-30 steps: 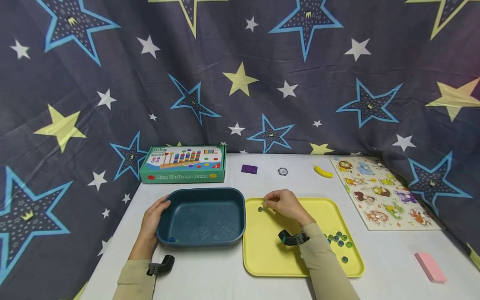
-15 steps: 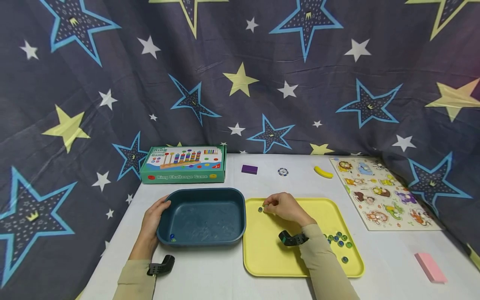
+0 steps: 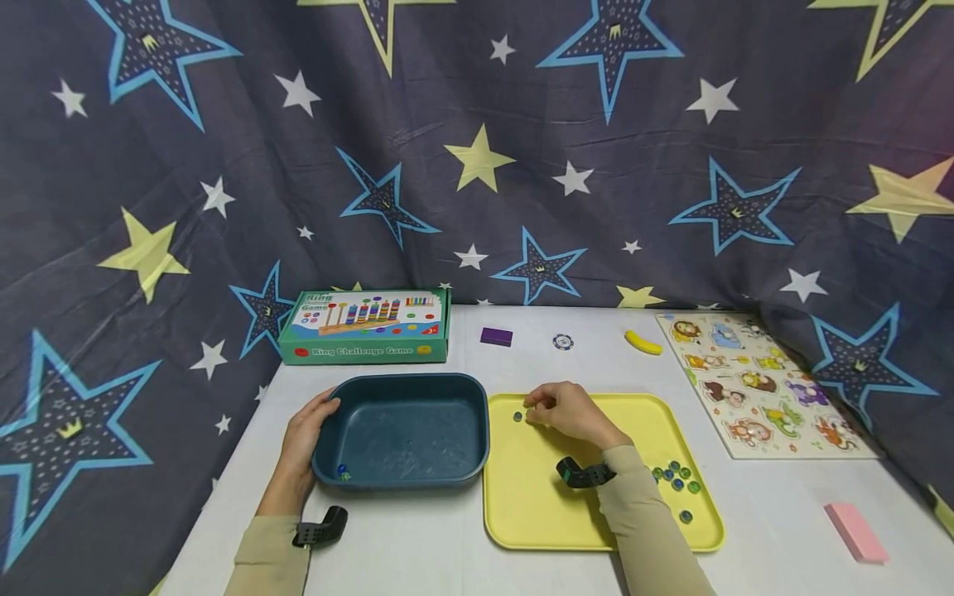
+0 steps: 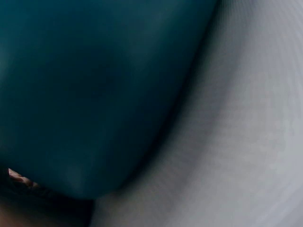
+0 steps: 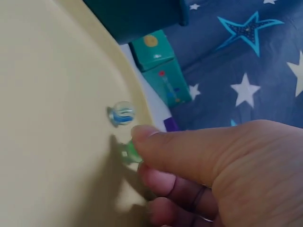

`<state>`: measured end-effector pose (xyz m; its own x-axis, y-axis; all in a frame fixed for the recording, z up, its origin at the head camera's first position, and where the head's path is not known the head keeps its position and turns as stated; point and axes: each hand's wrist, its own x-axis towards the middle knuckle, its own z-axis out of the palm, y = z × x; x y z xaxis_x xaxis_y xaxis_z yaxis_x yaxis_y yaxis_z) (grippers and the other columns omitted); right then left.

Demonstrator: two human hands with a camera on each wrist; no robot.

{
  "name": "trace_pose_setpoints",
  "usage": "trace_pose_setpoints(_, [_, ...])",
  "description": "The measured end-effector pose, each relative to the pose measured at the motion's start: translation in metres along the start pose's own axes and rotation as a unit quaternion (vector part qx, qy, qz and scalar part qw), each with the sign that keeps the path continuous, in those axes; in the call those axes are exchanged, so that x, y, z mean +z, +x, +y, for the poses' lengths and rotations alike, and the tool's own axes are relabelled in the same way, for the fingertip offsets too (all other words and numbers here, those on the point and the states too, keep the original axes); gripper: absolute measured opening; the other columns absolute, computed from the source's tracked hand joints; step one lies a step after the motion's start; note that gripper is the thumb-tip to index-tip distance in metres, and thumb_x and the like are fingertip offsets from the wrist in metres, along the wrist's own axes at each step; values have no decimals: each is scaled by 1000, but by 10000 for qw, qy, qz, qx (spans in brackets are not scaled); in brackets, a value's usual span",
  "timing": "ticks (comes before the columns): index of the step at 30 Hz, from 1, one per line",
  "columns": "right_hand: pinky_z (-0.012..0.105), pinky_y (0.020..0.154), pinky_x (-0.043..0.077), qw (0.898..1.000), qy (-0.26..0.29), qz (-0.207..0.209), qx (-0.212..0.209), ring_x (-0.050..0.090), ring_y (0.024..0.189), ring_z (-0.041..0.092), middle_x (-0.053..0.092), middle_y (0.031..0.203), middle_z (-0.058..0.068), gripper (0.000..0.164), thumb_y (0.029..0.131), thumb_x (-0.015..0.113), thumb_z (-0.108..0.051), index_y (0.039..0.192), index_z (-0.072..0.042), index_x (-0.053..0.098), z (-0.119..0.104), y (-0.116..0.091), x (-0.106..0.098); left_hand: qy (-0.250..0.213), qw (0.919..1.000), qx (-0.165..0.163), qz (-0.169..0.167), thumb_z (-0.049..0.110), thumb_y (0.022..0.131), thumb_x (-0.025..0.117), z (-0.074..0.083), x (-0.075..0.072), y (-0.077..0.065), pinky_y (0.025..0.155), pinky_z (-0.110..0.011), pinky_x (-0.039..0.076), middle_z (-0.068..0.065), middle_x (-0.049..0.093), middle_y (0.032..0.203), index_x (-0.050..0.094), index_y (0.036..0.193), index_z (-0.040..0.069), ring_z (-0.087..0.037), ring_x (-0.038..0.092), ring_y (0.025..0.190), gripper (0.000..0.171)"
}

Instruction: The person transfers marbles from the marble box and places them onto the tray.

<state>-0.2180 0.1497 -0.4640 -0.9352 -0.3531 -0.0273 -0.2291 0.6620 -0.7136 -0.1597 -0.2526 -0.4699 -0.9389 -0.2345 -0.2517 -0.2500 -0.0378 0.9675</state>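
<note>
At the left end of a dark teal plastic basin (image 3: 410, 430), my left hand (image 3: 304, 434) grips the rim, thumb over the edge. Inside the basin's near left corner lie small blue and green marbles (image 3: 344, 472). Over the far left part of a yellow tray (image 3: 551, 521), my right hand (image 3: 568, 411) pinches a green marble (image 5: 134, 152) between thumb and fingers. A clear marble with a blue swirl (image 5: 124, 113) sits on the tray just beside those fingertips. Several green and blue marbles (image 3: 676, 483) lie at the tray's right side, partly behind the right forearm.
Behind the basin stands a green game box (image 3: 365, 331). Farther back are a purple block (image 3: 496, 337), a poker chip (image 3: 562, 342) and a yellow banana-shaped piece (image 3: 643, 343). An animal puzzle board (image 3: 768, 389) lies at right, with a pink block (image 3: 855, 532) nearer.
My right hand has dipped slightly at the same spot by the swirled marble. The marbles in the basin have shifted a little. My left hand stays on the rim.
</note>
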Motion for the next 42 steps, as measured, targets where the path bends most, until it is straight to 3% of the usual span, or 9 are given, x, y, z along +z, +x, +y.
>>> trace_pose_setpoints(6, [29,63,42,9990,78,368,-255,52,69,14,62,78,-4,14,85,61,-22,94,-14,68,-13,0,-10,-25,10000,-2,7,34,90,53,1,0,0,103,-37,24,-2,38,139,44,134,14,-16,31,126,49])
trace_pose_setpoints(13, [27,54,42,9929,763,557,-724,51,62,16,65,79,3,13,88,59,-25,93,-18,68,-61,-5,-2,-12,10000,-38,-4,37,89,54,1,0,0,102,-36,26,-2,38,139,43,135,14,-15,32,126,53])
trace_pose_setpoints(18, [25,57,46,9877,1083,229,-1100,55,66,11,64,80,-4,14,88,59,-23,95,-15,68,-97,-5,24,-2,10000,-77,33,38,88,55,0,0,1,102,-36,25,-2,38,139,42,135,14,-15,32,126,54])
trace_pose_setpoints(22, [24,61,47,9852,1072,-88,-1333,54,68,9,64,83,-7,10,88,59,-23,94,-21,67,-117,-1,46,28,10000,-55,59,38,88,54,-1,1,1,102,-36,26,-3,39,138,43,135,14,-16,32,126,53])
trace_pose_setpoints(29, [21,57,44,9778,707,-707,-1843,51,64,4,61,78,-13,13,88,58,-24,96,-18,67,-141,15,78,83,9999,-81,77,37,89,54,-1,1,1,103,-37,24,-2,38,139,43,134,14,-16,32,126,52])
trace_pose_setpoints(36, [16,61,44,9673,333,-1548,-1982,53,68,-1,62,85,-13,19,87,59,-23,100,-11,66,-160,29,105,133,9998,-116,60,35,90,52,1,0,0,104,-39,22,-3,38,139,42,135,14,-17,30,128,51])
trace_pose_setpoints(42, [12,66,42,9600,-233,-1710,-2204,53,72,-5,63,85,-12,17,86,62,-22,99,-12,67,-173,36,127,59,9999,-148,7,36,89,53,3,0,0,105,-39,22,-2,36,140,42,135,14,-17,29,128,52])
